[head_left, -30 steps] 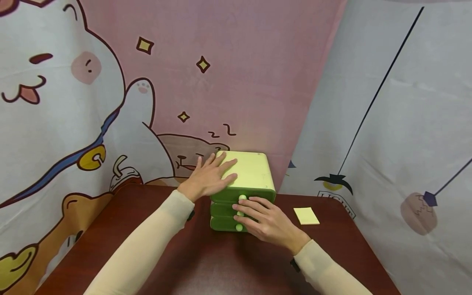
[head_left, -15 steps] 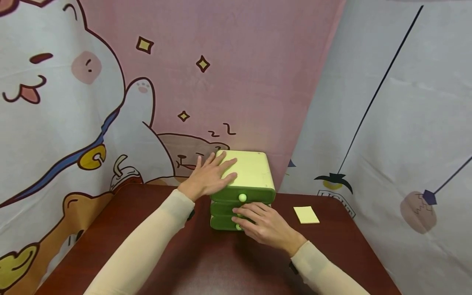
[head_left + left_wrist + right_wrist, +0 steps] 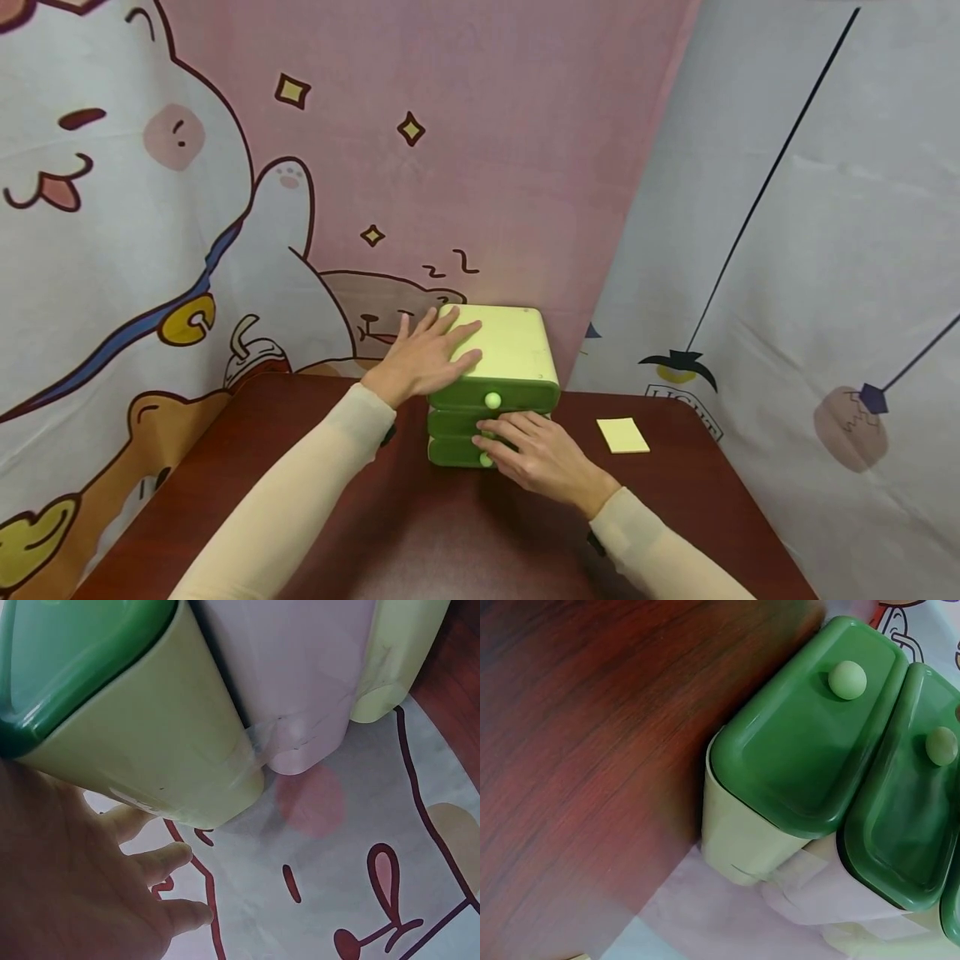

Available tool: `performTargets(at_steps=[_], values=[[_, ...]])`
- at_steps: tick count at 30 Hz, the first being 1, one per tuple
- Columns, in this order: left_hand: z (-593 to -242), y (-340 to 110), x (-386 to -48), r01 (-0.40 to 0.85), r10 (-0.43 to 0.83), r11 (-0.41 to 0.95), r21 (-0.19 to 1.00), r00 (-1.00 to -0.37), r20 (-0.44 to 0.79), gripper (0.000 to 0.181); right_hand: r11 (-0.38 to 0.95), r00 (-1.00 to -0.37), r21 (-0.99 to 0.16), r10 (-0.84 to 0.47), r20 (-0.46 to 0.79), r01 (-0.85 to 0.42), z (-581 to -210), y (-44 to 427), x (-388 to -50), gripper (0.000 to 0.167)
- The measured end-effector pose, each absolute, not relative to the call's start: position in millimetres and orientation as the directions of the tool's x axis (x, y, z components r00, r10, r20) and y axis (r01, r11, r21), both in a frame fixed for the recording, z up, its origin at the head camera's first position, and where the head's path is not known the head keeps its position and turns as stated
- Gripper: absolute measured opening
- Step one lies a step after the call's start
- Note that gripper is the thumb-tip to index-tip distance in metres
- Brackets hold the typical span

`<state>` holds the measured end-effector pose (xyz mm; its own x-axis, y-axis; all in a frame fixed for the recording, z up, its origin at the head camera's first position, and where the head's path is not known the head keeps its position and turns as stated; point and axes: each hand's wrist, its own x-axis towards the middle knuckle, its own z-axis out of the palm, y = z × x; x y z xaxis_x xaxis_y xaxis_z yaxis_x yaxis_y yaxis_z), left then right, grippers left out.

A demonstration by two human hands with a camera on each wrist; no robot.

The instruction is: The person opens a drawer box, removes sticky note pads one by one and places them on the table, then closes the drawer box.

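Observation:
A small drawer cabinet (image 3: 501, 337) with a pale yellow-green top and three stacked green drawers stands on the table. My left hand (image 3: 420, 358) rests on the left part of its top with fingers spread. In front of the drawers is my right hand (image 3: 543, 454), its fingers slightly bent at the middle and lower drawers. The top knob (image 3: 492, 401) shows fully in the head view, while the fingers partly cover the others. In the right wrist view the lower knob (image 3: 847, 680) and middle knob (image 3: 941, 746) are visible; firm contact with either cannot be made out.
A pad of pale yellow sticky notes (image 3: 622, 435) lies to the right of the cabinet on the dark red-brown table (image 3: 420, 542). Cartoon-printed cloth (image 3: 525, 150) hangs close behind the cabinet and along both sides.
My right hand has lowered slightly, from across the top knob to the middle and lower drawers, uncovering the top knob. The left hand and the cabinet stay in place.

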<state>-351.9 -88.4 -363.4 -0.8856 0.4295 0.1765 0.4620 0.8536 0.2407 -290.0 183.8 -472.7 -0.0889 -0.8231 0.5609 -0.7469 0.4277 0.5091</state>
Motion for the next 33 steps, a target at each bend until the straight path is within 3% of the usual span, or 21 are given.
performTargets(at_steps=[8, 14, 17, 26, 31, 33], values=[[-364.2, -89.2, -352.7, 0.464, 0.43, 0.85, 0.25, -0.885, 0.18, 0.074, 0.422, -0.081, 0.539, -0.834, 0.545, -0.729, -475.7, 180.4, -291.3, 0.055], [-363.1, -89.3, -350.8, 0.462, 0.426, 0.847, 0.263, -0.886, 0.184, 0.074, 0.421, -0.09, 0.563, -0.849, 0.521, -0.711, -481.0, 178.9, -292.1, 0.03], [-363.7, -89.1, -350.8, 0.461, 0.424, 0.847, 0.264, -0.886, 0.185, 0.074, 0.42, -0.093, 0.582, -0.857, 0.508, -0.697, -484.3, 179.6, -292.1, 0.038], [-365.4, -88.9, -352.2, 0.458, 0.422, 0.847, 0.269, -0.888, 0.186, 0.074, 0.431, -0.117, 0.604, -0.865, 0.488, -0.67, -490.7, 182.4, -290.2, 0.042], [-363.9, -88.9, -351.3, 0.457, 0.42, 0.85, 0.264, -0.888, 0.185, 0.074, 0.414, -0.08, 0.602, -0.861, 0.502, -0.682, -493.1, 182.2, -294.4, 0.035], [-364.3, -88.8, -351.4, 0.455, 0.42, 0.851, 0.262, -0.889, 0.182, 0.074, 0.409, -0.067, 0.598, -0.858, 0.51, -0.689, -493.9, 181.7, -296.3, 0.039]])
